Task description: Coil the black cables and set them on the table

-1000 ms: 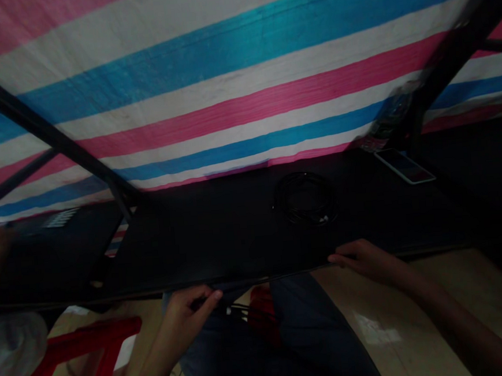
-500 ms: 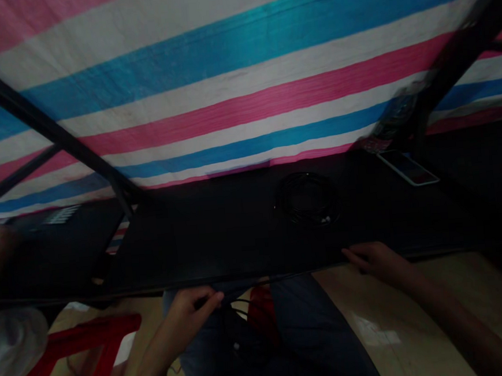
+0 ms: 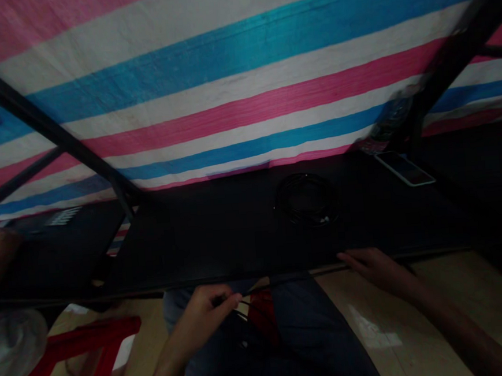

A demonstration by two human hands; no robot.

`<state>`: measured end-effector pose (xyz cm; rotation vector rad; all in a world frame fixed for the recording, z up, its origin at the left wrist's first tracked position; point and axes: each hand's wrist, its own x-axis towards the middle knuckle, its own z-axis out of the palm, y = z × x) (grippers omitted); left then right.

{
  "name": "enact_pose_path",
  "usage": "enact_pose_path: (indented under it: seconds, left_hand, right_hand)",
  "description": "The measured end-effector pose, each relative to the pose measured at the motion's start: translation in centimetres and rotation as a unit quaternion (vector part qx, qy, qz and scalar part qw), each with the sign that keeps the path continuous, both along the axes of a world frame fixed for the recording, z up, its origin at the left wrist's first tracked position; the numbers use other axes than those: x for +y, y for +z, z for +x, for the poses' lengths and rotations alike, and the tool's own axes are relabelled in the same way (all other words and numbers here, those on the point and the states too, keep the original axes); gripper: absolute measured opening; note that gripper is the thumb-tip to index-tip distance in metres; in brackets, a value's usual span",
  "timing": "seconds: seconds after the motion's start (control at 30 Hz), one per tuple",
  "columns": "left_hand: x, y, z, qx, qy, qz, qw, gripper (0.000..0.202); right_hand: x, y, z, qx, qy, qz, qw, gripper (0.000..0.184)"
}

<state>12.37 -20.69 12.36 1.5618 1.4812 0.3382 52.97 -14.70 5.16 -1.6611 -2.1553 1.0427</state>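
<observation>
My left hand (image 3: 209,316) is closed in a pinch on a black cable (image 3: 252,309), whose loops hang down over my lap. Across the table's front edge, my right hand (image 3: 372,268) pinches another stretch of that dark cable, which runs between the two hands just below the edge. A pale connector (image 3: 243,344) shows dimly among the hanging loops. On the black table (image 3: 211,231) beyond my hands lies a coiled black cable (image 3: 308,221) with a small light-coloured plug on it. Dim light hides the cable inside my fingers.
A phone (image 3: 406,170) lies at the right, with a clear bottle (image 3: 395,116) behind it. Dark metal posts (image 3: 88,160) flank the table before a striped sheet (image 3: 225,85). At far left are another person's hand (image 3: 1,248) and a red stool (image 3: 92,333).
My left hand has shifted right with the cable, and my right hand slightly left and down, bringing them closer together. The coil stays on the table.
</observation>
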Motion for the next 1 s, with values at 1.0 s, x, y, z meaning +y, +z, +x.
enact_pose_path:
  seconds: [1.0]
  left_hand:
    - [0.6, -0.4, 6.1, 0.002, -0.109, -0.057, 0.992, 0.031]
  right_hand:
    - [-2.5, 1.8, -7.8, 0.041, 0.172, -0.028, 0.984, 0.041]
